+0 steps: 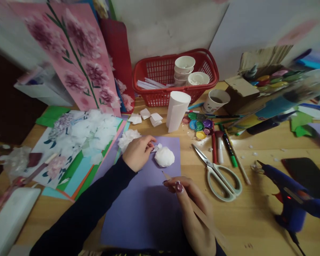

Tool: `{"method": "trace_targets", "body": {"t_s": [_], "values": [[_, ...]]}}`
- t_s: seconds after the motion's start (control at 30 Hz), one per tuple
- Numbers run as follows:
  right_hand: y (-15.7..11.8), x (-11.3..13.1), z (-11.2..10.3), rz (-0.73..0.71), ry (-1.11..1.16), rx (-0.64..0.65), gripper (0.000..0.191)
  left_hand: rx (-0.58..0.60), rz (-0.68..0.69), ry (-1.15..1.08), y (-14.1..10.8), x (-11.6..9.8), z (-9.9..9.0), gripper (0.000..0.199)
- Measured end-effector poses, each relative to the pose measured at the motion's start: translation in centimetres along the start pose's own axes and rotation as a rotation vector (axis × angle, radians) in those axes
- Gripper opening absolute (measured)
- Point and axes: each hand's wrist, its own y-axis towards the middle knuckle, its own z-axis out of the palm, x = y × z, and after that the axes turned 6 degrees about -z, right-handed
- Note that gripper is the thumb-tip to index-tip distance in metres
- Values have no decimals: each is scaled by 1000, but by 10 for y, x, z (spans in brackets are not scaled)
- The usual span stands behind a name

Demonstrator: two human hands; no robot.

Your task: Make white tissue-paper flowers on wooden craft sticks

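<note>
On a purple sheet of paper [141,206] lies a round white wrapped ball [164,156] with a small twisted tail at its upper left. My left hand [139,153] reaches in from the left, its thumb and fingers pinched at that tail. A thin wooden pencil [202,217] is in my right hand [196,209], gripped as for writing, its dark tip just below the ball. Beside my left hand, partly behind it, sits a ruffled white paper flower [128,139].
Right of the sheet lie scissors [218,174], paint pots [200,125], a green marker [230,151] and a blue glue gun [290,195]. Behind stand a white paper roll [177,111], a red basket [154,96] and a paper cup [216,101]. Coloured sheets [80,174] lie left.
</note>
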Motion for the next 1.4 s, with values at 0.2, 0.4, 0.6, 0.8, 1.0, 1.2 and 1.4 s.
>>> {"method": "trace_targets", "body": {"t_s": [0.2, 0.4, 0.6, 0.8, 1.0, 1.2, 1.4], "values": [[1, 3, 0, -25, -47, -13, 24, -9, -40, -2, 4, -1, 0, 30], [1, 4, -1, -30, -64, -11, 23, 12, -69, -42, 5, -2, 0, 32], [1, 4, -1, -38, -74, 1, 24, 25, -41, -92, 6, 1, 2, 34], [2, 3, -1, -48, -66, -7, 23, 31, -57, -87, 7, 1, 2, 38], [2, 2, -2, -52, -96, -23, 24, 52, -70, -89, 7, -2, 2, 42], [2, 1, 0, -47, -103, -32, 26, 19, -25, -98, 3, 1, -3, 43], [3, 2, 2, -71, -131, -64, 29, -134, -8, -191, -18, 10, -43, 34]]}}
